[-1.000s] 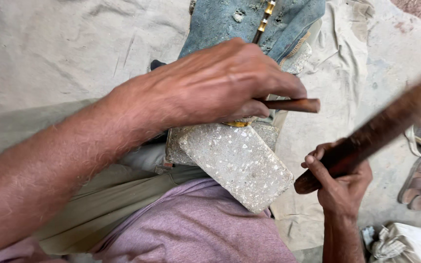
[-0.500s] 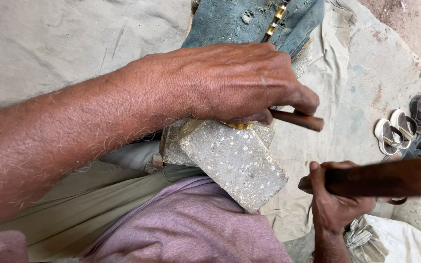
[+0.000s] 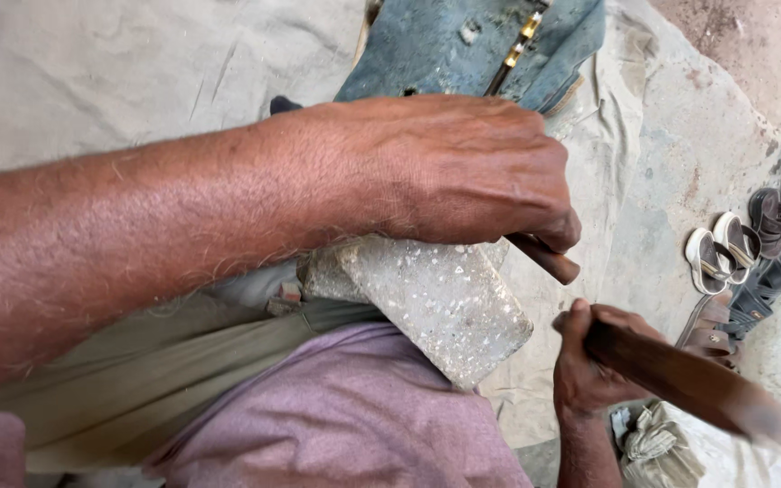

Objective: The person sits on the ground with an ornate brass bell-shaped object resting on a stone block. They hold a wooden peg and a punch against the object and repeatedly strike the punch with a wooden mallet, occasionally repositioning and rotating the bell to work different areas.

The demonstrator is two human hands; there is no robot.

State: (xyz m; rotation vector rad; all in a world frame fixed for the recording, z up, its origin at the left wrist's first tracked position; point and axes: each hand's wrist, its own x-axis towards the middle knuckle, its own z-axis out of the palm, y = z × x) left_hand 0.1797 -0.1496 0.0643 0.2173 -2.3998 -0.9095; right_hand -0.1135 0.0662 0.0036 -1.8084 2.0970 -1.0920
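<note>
Left hand (image 3: 463,172) fingers grasping wooden punch (image 3: 549,258) over stone slab (image 3: 440,303); right hand (image 3: 594,361) clenched on mallet (image 3: 680,380).

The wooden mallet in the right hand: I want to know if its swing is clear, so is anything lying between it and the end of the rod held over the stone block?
Nothing visible lies between them. The right hand holds the wooden mallet just below and right of the rod, whose end sticks out from under the left hand above the stone block.
</note>
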